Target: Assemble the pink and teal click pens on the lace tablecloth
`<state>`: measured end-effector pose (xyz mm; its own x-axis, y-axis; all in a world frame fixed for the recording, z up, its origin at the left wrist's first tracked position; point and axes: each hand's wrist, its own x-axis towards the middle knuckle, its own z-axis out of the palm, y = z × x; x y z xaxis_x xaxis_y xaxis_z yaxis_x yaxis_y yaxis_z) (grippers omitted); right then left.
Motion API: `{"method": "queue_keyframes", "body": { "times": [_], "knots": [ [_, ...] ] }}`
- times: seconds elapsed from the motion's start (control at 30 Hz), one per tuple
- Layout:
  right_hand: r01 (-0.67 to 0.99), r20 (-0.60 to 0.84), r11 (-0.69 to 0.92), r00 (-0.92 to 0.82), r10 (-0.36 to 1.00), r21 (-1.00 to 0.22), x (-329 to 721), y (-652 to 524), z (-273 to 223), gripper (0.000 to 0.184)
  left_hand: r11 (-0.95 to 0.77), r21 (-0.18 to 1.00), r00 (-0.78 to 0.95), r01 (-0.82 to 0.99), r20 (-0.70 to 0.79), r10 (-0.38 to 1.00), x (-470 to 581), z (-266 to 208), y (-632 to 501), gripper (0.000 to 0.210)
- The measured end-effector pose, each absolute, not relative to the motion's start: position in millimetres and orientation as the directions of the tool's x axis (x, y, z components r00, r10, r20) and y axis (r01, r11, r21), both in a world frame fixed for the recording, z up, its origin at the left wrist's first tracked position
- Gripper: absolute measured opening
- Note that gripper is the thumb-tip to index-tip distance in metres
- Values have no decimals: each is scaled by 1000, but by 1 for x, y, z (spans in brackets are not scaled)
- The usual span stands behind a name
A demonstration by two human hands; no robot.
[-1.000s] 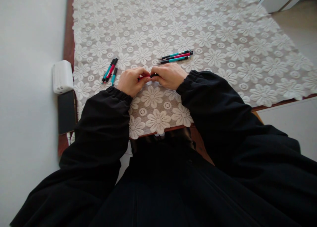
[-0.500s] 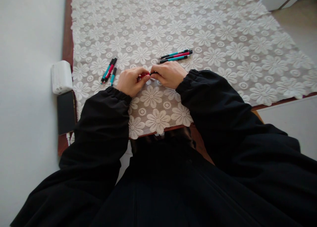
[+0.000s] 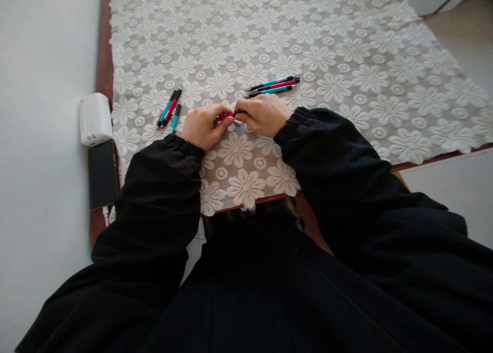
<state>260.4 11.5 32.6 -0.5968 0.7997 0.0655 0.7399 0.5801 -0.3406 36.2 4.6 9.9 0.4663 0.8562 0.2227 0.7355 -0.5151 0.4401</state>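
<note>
My left hand pinches the red part of a pen between thumb and fingertips. From the other side, my right hand grips the pen's black end, so the fingertips of both hands nearly meet. Much of the pen is hidden by my fingers. Beyond my right hand lie two teal-and-black pens and a red-and-black pen, side by side. Left of my left hand are shorter-looking pen pieces: a red-and-black one and two teal-and-black ones, one partly covered by my sleeve.
A white lace tablecloth with a flower pattern covers the wooden table. At its left edge sit a white charger-like block and a dark phone with a white cable. A wall runs along the left.
Both hands keep the same grip and place on the pen. Slightly more red shows between my left fingers. The other pens have not moved.
</note>
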Motion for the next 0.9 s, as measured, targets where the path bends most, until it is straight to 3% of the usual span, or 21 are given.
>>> {"method": "queue_keyframes", "body": {
  "times": [0.6, 0.9],
  "knots": [
    [745, 42, 592, -611, 791, -307, 262, 12, 34, 36, -514, 457, 485, 726, 189, 854, 37, 12, 6, 24],
    [744, 49, 603, -618, 785, -287, 261, 12, 34, 35, -515, 433, 475, 740, 206, 856, 36, 10, 6, 30]
  ]
}}
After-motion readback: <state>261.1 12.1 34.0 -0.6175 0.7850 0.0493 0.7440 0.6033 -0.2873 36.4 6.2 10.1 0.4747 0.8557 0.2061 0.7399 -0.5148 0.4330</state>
